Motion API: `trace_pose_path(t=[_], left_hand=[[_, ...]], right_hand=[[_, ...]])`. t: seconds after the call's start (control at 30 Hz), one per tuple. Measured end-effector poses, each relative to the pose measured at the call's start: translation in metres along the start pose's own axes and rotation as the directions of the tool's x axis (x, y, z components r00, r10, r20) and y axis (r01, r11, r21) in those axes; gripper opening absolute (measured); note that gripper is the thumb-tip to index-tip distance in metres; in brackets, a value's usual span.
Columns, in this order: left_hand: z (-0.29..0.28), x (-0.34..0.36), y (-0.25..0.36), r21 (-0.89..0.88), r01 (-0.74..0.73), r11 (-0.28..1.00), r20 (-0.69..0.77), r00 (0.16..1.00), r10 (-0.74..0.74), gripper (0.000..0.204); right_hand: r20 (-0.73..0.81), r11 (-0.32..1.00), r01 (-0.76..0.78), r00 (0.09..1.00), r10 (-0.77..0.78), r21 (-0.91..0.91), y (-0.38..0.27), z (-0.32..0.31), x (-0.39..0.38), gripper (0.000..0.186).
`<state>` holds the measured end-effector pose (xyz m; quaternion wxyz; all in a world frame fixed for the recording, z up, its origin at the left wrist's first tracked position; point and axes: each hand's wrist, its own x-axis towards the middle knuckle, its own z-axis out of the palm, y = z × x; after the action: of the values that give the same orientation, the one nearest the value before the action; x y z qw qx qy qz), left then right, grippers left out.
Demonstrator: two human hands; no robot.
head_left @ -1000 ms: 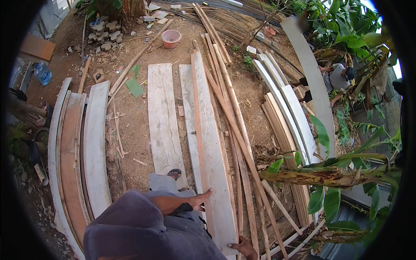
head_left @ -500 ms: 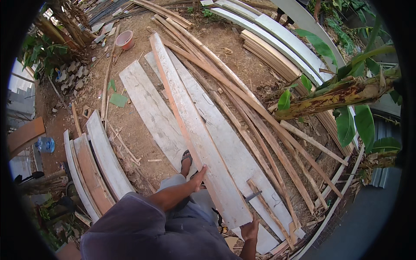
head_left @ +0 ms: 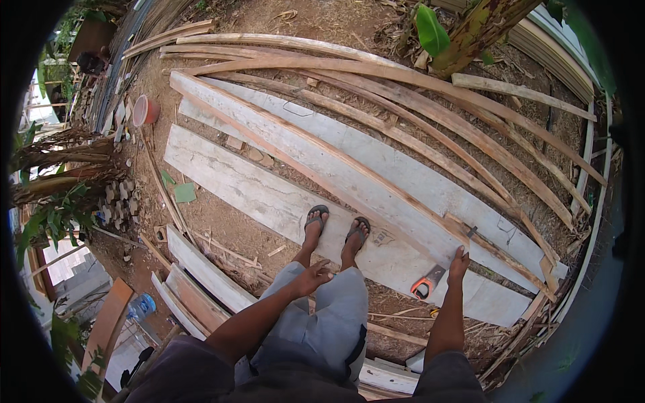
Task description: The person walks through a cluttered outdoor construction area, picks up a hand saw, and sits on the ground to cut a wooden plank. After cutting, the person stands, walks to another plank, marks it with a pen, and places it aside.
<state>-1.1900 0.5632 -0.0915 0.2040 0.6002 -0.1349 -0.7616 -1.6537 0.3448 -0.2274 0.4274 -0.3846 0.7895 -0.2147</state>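
Observation:
My right hand [head_left: 459, 264] grips the near end of a long pale plank [head_left: 302, 158] with pinkish wood along its side. My left hand [head_left: 313, 277], fingers apart, hovers over my legs away from the plank, holding nothing. My sandaled feet [head_left: 316, 221] stand on a pale board [head_left: 235, 185]. A handsaw with an orange and black handle [head_left: 424, 284] lies just left of my right hand, and a small dark metal tool [head_left: 472, 232] rests just beyond it. A wide white sheet [head_left: 363, 149] lies under the timber.
Loose battens [head_left: 457, 127] span the far and right side. A banana trunk [head_left: 463, 43] rises beyond them. Stacked boards lie at far right [head_left: 551, 57] and lower left [head_left: 195, 302]. A pink bucket [head_left: 141, 110], pavers [head_left: 119, 207] and a water jug [head_left: 141, 306] are to the left.
The view has swung right, and the held plank now lies lower, more crosswise among the boards. My left hand has let go of it and moved left; the saw has come into sight.

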Motion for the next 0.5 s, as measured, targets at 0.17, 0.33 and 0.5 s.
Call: trace_pose_path(t=[0.17,0.33,0.5], left_hand=[[-0.106,-0.042,-0.088,-0.045,0.229,0.972,-0.426,0.876,-0.226,0.064],[-0.16,-0.09,-0.14,-0.198,0.442,0.875,-0.565,0.678,-0.471,0.055],[-0.128,-0.073,-0.133,-0.098,0.65,0.753,-0.412,0.663,-0.626,0.073]], right_hand=[[-0.062,0.987,-0.146,0.988,0.142,-0.063,0.046,0.047,0.127,0.068],[-0.03,0.942,-0.322,0.947,0.321,-0.093,0.036,0.086,0.18,0.079],[0.17,0.991,-0.111,0.981,0.097,0.072,0.005,0.153,0.124,0.069]])
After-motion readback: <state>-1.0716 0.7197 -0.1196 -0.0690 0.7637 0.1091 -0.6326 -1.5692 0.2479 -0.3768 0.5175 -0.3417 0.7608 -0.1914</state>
